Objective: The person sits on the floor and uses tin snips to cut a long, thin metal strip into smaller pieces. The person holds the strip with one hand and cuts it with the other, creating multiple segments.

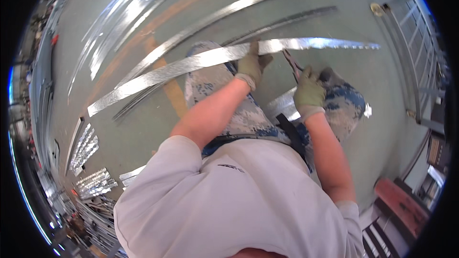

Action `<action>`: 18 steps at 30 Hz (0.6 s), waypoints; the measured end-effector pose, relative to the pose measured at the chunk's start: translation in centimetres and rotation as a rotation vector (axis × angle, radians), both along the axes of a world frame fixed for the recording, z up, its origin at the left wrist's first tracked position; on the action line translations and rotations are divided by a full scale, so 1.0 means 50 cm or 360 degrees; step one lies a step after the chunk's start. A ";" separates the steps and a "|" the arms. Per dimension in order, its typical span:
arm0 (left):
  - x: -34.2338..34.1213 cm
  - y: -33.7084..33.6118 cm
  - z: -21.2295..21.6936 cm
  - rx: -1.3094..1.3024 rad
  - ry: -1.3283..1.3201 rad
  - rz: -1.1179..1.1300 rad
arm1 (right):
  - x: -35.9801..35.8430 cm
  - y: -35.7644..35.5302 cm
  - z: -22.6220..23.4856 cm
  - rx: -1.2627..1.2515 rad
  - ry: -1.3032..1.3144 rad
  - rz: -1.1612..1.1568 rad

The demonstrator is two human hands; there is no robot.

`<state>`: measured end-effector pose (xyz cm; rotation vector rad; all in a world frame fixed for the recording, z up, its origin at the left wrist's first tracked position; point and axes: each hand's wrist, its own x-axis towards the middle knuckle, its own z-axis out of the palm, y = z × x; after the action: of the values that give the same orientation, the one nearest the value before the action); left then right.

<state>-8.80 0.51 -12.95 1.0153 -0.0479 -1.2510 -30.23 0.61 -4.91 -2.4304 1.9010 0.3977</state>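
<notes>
Both gloved hands closed: left (250, 65), right (309, 91), arms fwd.

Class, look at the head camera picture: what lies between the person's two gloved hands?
In the head view, the left hand grips the long shiny metal strip. Between it and the right hand lie the red-handled snips held by the right hand, over bare green floor.

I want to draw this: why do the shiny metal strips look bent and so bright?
In the head view, the fisheye lens curves the long shiny metal strip held by the gloved left hand; overhead light glares white off it and off the strips lying on the green floor; the picture's rim goes black.
</notes>
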 end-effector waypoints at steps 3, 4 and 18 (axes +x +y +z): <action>-0.004 -0.012 0.050 0.0140 0.0177 -0.0009 | 0.004 0.003 -0.006 -0.0048 0.0030 -0.0063; -0.010 -0.012 0.070 0.0178 0.0124 -0.0035 | 0.002 0.003 -0.009 -0.0055 0.0050 -0.0078; 0.001 -0.011 0.048 0.0166 0.0244 0.0072 | -0.041 0.022 -0.019 0.1256 -0.1401 -0.0626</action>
<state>-8.74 -0.05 -10.53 1.0014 0.1595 -1.2970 -32.30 1.71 -5.87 -1.3316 1.3730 0.0113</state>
